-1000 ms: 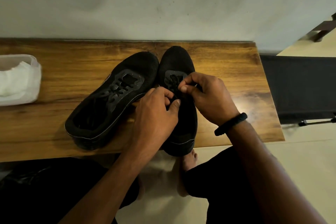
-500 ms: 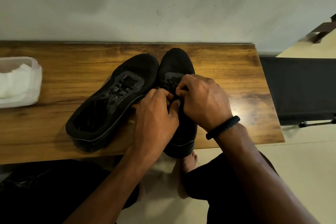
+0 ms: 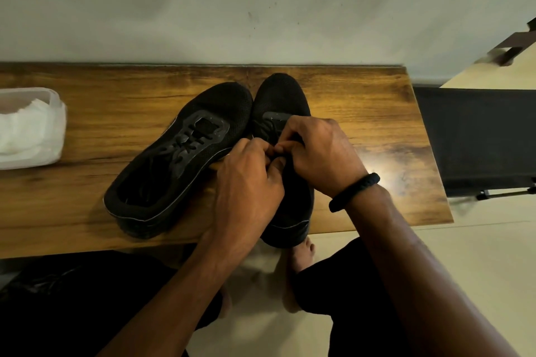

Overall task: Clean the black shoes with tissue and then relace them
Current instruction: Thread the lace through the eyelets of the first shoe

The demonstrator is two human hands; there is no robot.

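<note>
Two black shoes stand side by side on the wooden table (image 3: 87, 130), toes toward the wall. The left shoe (image 3: 185, 153) is laced and lies angled to the left. The right shoe (image 3: 282, 101) points straight ahead, its heel at the table's front edge. Both hands meet over its lace area. My left hand (image 3: 246, 182) pinches a black lace with thumb and fingers. My right hand (image 3: 322, 151), with a black band on the wrist, pinches the lace right beside it, fingertips touching. The hands hide most of the lace.
A clear plastic pack of white tissue (image 3: 29, 127) lies at the table's left edge. A wall runs behind the table. A black chair (image 3: 475, 136) stands to the right. My legs and bare feet are below the table's front edge.
My right hand has slid down from the shoe's upper eyelets toward my left hand, and the fingertips of both hands now meet on the lace. The shoes have not moved.
</note>
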